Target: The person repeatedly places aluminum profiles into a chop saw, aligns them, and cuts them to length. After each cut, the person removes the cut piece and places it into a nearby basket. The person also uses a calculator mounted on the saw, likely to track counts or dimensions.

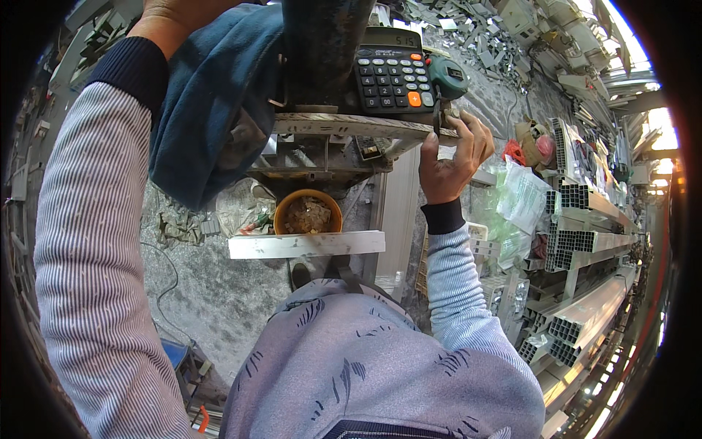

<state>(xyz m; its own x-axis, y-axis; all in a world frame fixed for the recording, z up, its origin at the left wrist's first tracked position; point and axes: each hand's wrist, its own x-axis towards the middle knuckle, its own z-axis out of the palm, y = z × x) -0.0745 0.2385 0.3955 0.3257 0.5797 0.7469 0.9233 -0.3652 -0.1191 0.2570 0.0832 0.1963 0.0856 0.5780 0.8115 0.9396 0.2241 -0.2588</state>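
Observation:
My right hand is at the right end of a worn wooden board edge, fingers curled, thumb against a thin dark piece whose kind I cannot make out. Just beyond it lies a green and black tape measure. Beside that is a black calculator with grey and orange keys, its display lit. At the top left, my left hand reaches past a dark blue cloth; its fingers are cut off by the frame's edge. The cloth hangs beside a dark machine column.
Below the board stands a yellow bucket holding scraps. A white bar lies crosswise before my body. Stacked metal profiles and clear plastic wrap fill the right side. Metal offcuts cover the far floor. A cable curves at left.

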